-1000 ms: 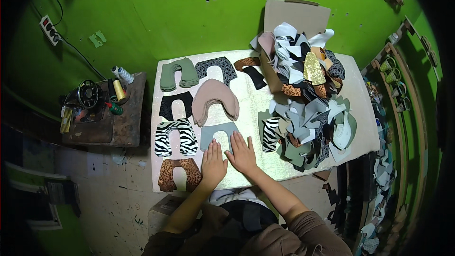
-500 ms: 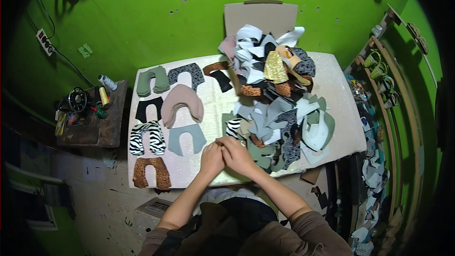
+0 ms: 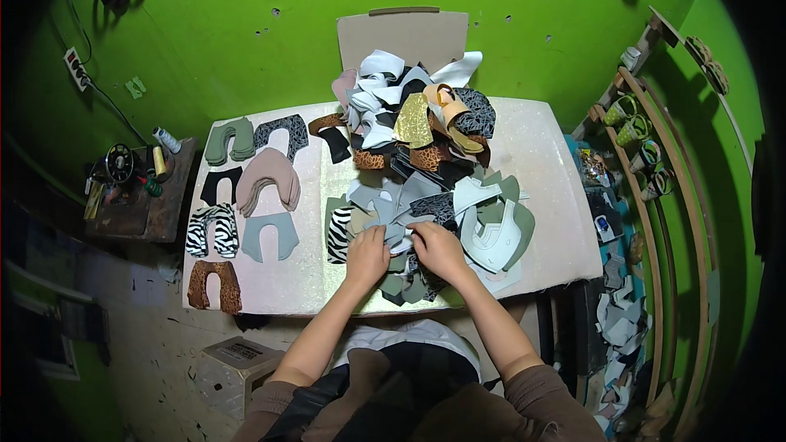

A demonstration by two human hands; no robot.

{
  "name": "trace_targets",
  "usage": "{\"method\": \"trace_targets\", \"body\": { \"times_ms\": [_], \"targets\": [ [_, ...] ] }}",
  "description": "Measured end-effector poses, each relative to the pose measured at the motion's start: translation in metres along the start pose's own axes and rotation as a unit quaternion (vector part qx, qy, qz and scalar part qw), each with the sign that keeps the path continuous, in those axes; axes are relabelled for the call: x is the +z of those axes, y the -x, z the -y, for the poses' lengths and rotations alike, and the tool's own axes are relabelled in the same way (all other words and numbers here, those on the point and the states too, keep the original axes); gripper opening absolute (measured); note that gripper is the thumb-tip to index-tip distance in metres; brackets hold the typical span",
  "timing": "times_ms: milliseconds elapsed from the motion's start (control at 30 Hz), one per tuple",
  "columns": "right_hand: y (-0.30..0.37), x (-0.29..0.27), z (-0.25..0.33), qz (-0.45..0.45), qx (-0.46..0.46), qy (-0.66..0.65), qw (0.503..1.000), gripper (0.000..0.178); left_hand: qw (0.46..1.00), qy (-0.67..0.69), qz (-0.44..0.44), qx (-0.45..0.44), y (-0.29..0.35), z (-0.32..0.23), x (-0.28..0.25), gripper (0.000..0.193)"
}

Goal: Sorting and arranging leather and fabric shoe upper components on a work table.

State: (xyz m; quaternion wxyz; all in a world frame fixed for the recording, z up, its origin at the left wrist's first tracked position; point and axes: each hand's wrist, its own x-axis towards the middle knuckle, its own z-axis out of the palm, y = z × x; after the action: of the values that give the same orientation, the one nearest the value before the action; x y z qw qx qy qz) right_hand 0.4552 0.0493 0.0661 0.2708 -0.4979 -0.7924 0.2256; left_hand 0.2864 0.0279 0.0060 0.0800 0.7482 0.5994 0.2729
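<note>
My left hand (image 3: pixel 368 257) is over the near pile of loose cut pieces, fingers curled at the edge of a grey cut piece (image 3: pixel 395 211). My right hand (image 3: pixel 440 250) is just to its right, its thumb and fingers pinched on the same grey material. What lies under the fingertips is partly hidden. Around the hands are a zebra-striped piece (image 3: pixel 338 236), dark patterned pieces (image 3: pixel 434 209), olive pieces (image 3: pixel 393 286) and large pale curved pieces (image 3: pixel 489 239).
Arch-shaped pieces lie in sorted groups on the left: green (image 3: pixel 231 142), mauve (image 3: pixel 268 180), grey (image 3: pixel 271 237), zebra (image 3: pixel 212 231) and leopard (image 3: pixel 214 286). A taller heap with a gold piece (image 3: pixel 412 119) stands behind. A sewing machine table (image 3: pixel 135 217) is left, a wooden rack (image 3: pixel 655 139) right.
My hands were together at the pile's left edge. They have separated and moved onto the grey pieces. The view has shifted, so the table appears farther left.
</note>
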Motion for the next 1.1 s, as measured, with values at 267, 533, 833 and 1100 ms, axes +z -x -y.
{"method": "trace_targets", "body": {
  "times_ms": [267,533,833,1100],
  "targets": [
    [0.004,-0.009,-0.006,0.016,-0.018,-0.024,0.999,0.02,0.998,-0.029,-0.006,-0.06,-0.018,-0.001,-0.005,0.029],
    [-0.007,-0.04,-0.005,0.024,-0.031,-0.103,0.994,0.021,0.912,0.312,-0.132,-0.232,-0.043,-0.011,-0.045,0.014],
    [-0.023,-0.027,0.021,-0.058,-0.172,-0.069,0.981,0.058,0.794,0.545,-0.042,-0.266,-0.048,-0.044,-0.075,0.025],
    [-0.033,-0.038,0.02,0.011,-0.106,-0.101,0.989,0.024,0.841,0.5,-0.01,-0.204,-0.033,-0.031,-0.081,0.04]
  ]
}}
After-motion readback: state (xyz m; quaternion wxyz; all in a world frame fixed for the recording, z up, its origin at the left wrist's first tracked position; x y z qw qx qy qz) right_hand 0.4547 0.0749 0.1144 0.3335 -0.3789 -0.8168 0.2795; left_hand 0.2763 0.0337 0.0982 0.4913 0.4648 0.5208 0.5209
